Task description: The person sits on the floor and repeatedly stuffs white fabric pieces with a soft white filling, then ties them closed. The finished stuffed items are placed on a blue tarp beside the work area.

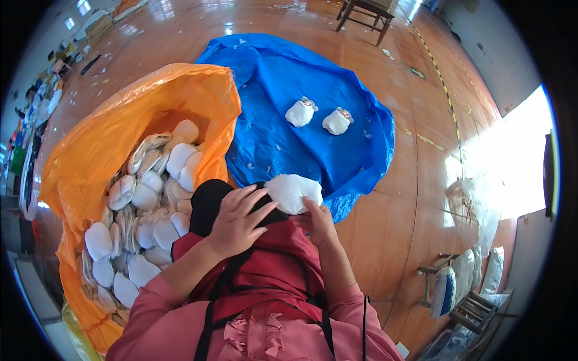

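Over my lap, my right hand (314,220) pinches the lower right edge of a soft white rounded cloth piece (293,192), thumb on top and the other fingers partly hidden beneath. My left hand (239,219) rests by my knee with its fingers spread, close to the piece's left edge and holding nothing. At my left stands an orange woven sack (138,93), its mouth wide and many flat, off-white oval pieces (144,195) heaped inside. Two small plump white plush pieces (301,112) with a pinkish-brown patch lie on the blue sheet (271,78) ahead.
A wooden stool (368,15) stands on the reddish tiled floor (385,240) at the far right. Slatted wooden furniture (472,313) with white padded things (462,274) is at the lower right. Clutter (45,99) lines the left wall.
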{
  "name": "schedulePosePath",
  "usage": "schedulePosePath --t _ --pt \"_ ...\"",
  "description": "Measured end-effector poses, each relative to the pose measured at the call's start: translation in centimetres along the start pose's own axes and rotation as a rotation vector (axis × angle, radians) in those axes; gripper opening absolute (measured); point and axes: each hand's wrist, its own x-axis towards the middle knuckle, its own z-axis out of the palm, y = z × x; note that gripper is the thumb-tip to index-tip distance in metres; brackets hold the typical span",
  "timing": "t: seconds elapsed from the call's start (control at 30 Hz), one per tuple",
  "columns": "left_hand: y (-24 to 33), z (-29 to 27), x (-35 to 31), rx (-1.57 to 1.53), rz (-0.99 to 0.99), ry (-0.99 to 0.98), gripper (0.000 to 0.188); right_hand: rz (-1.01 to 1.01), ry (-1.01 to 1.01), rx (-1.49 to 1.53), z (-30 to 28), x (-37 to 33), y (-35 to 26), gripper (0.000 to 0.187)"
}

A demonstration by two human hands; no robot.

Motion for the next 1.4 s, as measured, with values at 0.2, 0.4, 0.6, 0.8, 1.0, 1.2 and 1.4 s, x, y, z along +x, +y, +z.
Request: schedulePosePath --t 0.2,0.4,0.6,0.8,1.0,1.2,1.4 --pt "-2.0 0.5 1.1 -0.035 0.145 0.212 0.044 -0.113 -0.559 -0.108 3.8 -4.3 -1.8 0.039" --pt "-0.9 -0.6 -0.8 -0.068 -0.027 0.224 0.034 -0.415 -0.609 0.064 2.9 -4.4 -1.4 0.016" --pt "-0.3 -1.2 -2.0 -0.129 -0.129 0.209 0.029 -0.862 -0.451 -0.325 4.8 -4.2 -1.9 0.009" --pt "-0.2 -1.0 -2.6 -0.169 -0.172 0.164 0.024 -0.997 -0.425 -0.659 5.0 -3.8 -2.0 0.01" --pt "0.0 -1.1 -2.8 -0.232 -0.26 0.079 0.026 -0.866 -0.474 -0.776 4.2 -3.5 -1.5 0.01" --pt "-0.3 -0.5 -3.4 -0.25 -0.335 0.039 0.018 -0.56 -0.451 -0.682 4.6 -3.9 -0.1 0.013" --pt "-0.6 -0.1 -4.2 -0.24 -0.392 -0.036 0.022 -0.682 -0.513 -0.847 4.4 -3.3 0.7 0.015"
